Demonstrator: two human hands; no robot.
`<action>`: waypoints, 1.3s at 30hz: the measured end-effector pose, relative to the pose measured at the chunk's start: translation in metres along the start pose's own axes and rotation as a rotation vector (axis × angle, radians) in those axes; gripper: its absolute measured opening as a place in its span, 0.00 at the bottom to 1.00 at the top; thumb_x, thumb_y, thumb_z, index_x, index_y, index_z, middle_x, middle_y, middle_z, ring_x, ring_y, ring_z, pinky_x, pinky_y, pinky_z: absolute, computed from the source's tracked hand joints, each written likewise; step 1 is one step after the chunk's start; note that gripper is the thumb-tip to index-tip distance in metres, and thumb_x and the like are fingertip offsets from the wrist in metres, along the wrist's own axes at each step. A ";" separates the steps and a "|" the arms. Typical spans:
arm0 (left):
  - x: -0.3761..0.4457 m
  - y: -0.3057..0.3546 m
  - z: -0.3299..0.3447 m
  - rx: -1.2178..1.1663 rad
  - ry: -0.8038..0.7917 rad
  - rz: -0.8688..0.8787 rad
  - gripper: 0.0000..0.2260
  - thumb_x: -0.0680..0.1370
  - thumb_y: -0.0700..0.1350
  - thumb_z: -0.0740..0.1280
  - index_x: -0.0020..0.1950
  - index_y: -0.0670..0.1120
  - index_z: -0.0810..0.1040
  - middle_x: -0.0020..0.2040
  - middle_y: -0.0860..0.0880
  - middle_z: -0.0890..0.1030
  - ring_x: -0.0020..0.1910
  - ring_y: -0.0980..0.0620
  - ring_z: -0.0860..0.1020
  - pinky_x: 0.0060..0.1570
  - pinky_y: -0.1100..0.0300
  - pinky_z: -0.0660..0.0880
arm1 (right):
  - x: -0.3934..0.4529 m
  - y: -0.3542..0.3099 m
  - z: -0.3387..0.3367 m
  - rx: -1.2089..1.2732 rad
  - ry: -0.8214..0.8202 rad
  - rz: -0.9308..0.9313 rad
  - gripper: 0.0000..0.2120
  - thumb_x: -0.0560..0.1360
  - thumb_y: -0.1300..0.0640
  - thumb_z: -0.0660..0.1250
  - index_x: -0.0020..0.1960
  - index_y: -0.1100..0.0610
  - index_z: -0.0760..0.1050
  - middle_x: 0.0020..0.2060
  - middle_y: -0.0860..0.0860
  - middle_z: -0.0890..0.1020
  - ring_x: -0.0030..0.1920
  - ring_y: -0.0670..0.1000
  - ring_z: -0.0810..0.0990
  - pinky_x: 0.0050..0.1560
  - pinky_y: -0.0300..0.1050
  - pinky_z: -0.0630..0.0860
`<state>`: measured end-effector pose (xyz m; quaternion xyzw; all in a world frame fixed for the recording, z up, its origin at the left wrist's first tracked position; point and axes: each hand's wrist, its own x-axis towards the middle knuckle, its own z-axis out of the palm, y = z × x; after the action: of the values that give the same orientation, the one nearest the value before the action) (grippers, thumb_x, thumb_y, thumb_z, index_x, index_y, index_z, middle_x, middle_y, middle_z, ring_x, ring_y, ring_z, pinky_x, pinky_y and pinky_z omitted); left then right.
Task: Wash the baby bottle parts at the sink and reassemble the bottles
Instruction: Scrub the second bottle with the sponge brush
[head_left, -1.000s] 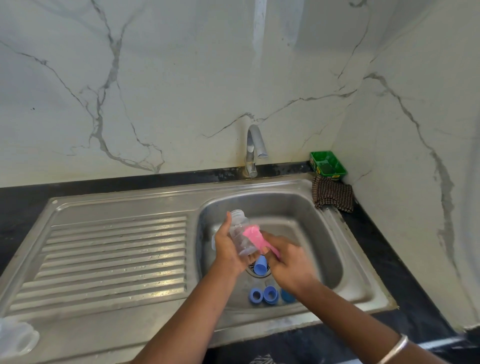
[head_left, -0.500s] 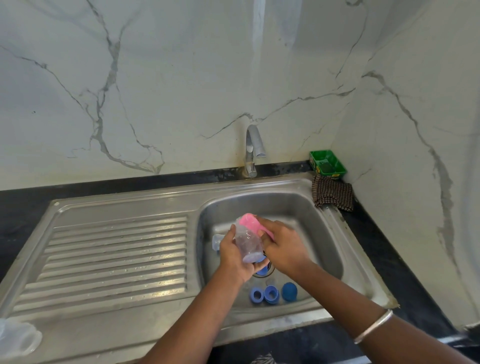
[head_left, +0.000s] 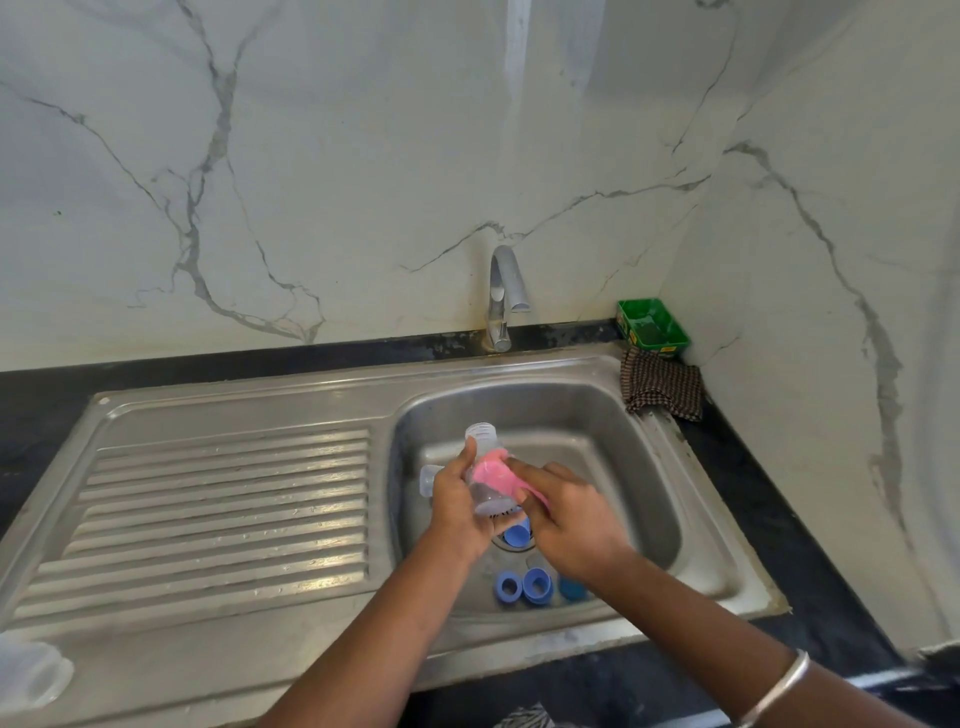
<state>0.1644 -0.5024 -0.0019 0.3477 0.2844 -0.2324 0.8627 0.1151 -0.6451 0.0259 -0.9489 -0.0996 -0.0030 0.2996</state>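
Observation:
Over the steel sink basin (head_left: 634, 467) my left hand (head_left: 460, 512) grips a clear baby bottle (head_left: 483, 441), tilted with its threaded neck pointing up and away. My right hand (head_left: 569, 517) presses a pink sponge (head_left: 493, 475) against the bottle's side. A second clear part (head_left: 428, 479) lies in the basin just left of my left hand. Blue rings and caps (head_left: 522, 584) lie on the basin floor near its front edge, and another blue piece (head_left: 517, 534) sits at the drain.
The tap (head_left: 501, 296) stands behind the basin with no water running. A ribbed drainboard (head_left: 218, 504) lies to the left, with a clear plastic item (head_left: 28, 675) at its front left corner. A green tray (head_left: 652, 327) and checked cloth (head_left: 660, 384) sit back right.
The pink sponge has slid from the bottle's neck down along its side. The bottle has tilted back so its neck points up and away again.

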 end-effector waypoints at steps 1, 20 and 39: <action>0.000 -0.002 0.000 0.010 -0.005 0.002 0.18 0.78 0.58 0.65 0.49 0.44 0.81 0.42 0.43 0.84 0.42 0.43 0.83 0.50 0.44 0.78 | 0.006 -0.003 -0.001 0.016 0.005 0.014 0.23 0.81 0.50 0.60 0.74 0.34 0.64 0.42 0.41 0.70 0.44 0.49 0.78 0.44 0.46 0.75; -0.010 0.000 0.000 -0.145 -0.008 0.121 0.17 0.76 0.56 0.68 0.52 0.43 0.78 0.38 0.44 0.82 0.34 0.46 0.82 0.34 0.55 0.79 | -0.002 -0.008 0.000 0.352 -0.007 0.112 0.16 0.82 0.55 0.61 0.67 0.43 0.76 0.52 0.41 0.84 0.51 0.41 0.81 0.52 0.36 0.76; -0.006 0.003 0.009 -0.255 0.267 0.010 0.23 0.80 0.53 0.63 0.72 0.42 0.72 0.46 0.43 0.80 0.37 0.46 0.79 0.25 0.59 0.78 | 0.006 -0.003 0.007 0.308 -0.126 0.258 0.12 0.82 0.51 0.59 0.61 0.46 0.77 0.46 0.48 0.84 0.45 0.48 0.81 0.51 0.46 0.78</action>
<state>0.1649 -0.5054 0.0090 0.2648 0.4221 -0.1421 0.8553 0.1202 -0.6375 0.0229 -0.8951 0.0047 0.1101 0.4321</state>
